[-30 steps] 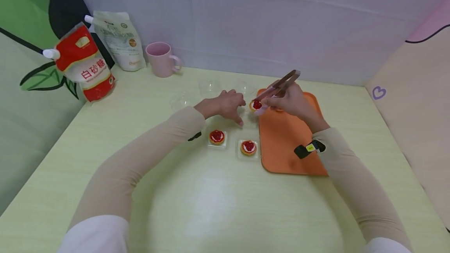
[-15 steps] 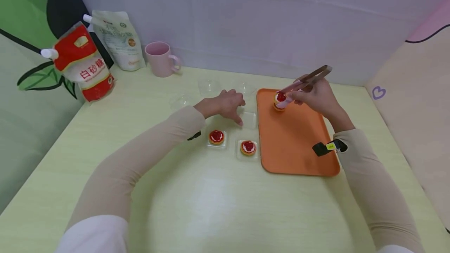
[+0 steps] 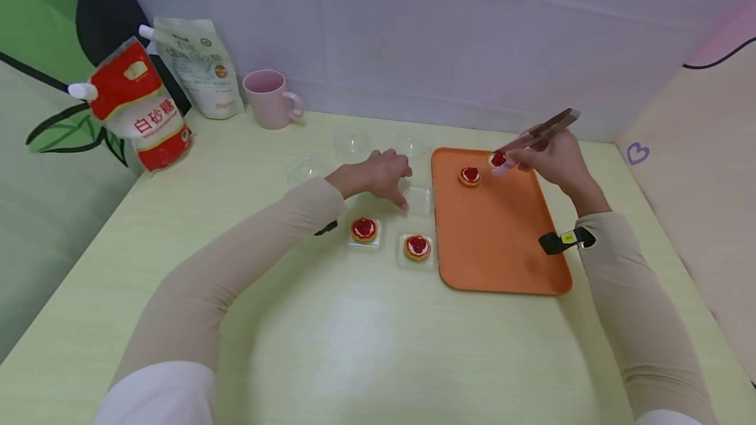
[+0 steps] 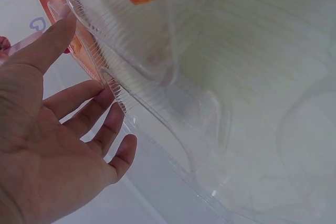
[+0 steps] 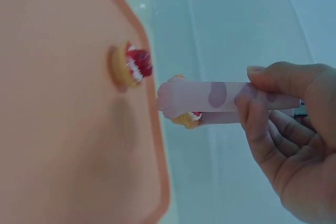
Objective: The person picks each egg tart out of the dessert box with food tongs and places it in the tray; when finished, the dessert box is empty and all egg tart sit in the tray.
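Note:
My right hand (image 3: 552, 153) holds a pair of pink tongs (image 5: 202, 95), whose tips clamp a small tart (image 3: 497, 160) with red topping and white cream. This tart is above the far part of the orange tray (image 3: 502, 241). Another tart (image 3: 469, 176) sits on the tray, just left of the tongs. My left hand (image 3: 384, 176) hovers beside a clear plastic box base (image 3: 419, 201), its fingers loosely spread and holding nothing. In the left wrist view, the fingertips appear at the clear plastic's edge; I cannot tell whether they touch.
Two tarts, one at left (image 3: 363, 230) and one nearer (image 3: 417, 248), sit in clear boxes in front of my left hand. Several clear plastic pieces (image 3: 352, 146) stand behind it. A pink mug (image 3: 268, 100), a white pouch (image 3: 203, 71) and a red sugar bag (image 3: 144, 107) line the back left.
My right hand has carried the tongs rightward from beside the plastic box to over the tray, with the clamped tart. The tart on the tray has come into view. My left hand stays put.

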Action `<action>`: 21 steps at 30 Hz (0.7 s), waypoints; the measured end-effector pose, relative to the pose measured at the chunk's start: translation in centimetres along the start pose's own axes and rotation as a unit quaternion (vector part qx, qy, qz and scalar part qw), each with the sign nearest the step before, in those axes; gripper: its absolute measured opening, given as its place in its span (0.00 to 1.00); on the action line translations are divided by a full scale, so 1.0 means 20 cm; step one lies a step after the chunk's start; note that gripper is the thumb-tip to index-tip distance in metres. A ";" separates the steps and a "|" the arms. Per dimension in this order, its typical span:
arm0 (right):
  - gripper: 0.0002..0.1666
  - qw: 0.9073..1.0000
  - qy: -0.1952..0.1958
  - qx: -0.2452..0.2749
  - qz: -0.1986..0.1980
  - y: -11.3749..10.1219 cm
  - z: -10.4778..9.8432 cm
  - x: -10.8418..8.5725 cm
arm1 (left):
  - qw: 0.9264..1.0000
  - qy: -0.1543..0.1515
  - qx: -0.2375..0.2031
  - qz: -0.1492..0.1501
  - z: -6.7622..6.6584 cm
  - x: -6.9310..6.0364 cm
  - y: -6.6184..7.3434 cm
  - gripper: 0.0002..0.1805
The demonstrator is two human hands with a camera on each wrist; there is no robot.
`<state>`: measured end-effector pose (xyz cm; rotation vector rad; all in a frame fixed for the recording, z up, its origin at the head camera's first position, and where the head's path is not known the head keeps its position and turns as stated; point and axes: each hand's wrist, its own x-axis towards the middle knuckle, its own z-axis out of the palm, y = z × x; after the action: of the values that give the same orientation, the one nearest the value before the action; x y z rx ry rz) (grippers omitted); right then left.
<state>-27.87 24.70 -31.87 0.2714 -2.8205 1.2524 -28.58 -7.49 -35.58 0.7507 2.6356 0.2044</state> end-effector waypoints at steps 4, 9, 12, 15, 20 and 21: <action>0.29 1.000 -0.006 -0.016 0.022 0.07 0.01 0.00 | 1.000 -0.002 0.000 0.003 0.00 0.00 0.00 0.44; 0.27 0.999 -0.010 -0.010 0.034 0.13 0.02 0.01 | 1.000 -0.002 0.002 0.005 0.00 0.00 0.01 0.44; 0.26 0.999 -0.010 -0.010 0.037 0.15 0.01 0.01 | 1.000 -0.001 -0.001 0.005 0.00 -0.01 0.01 0.43; 0.25 0.999 -0.012 -0.015 0.040 0.17 0.02 0.02 | 1.000 0.000 -0.005 0.005 -0.01 -0.01 0.01 0.43; 0.27 0.999 -0.011 -0.013 0.049 0.18 0.03 0.01 | 1.000 0.002 -0.005 0.004 0.00 -0.01 0.00 0.43; 0.27 0.999 -0.010 -0.011 0.050 0.18 0.03 0.02 | 1.000 0.003 -0.004 0.005 0.00 -0.01 0.00 0.43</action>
<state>-28.79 26.54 -34.90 0.1448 -2.8953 1.2420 -28.41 -7.55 -35.41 0.7614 2.6359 0.2205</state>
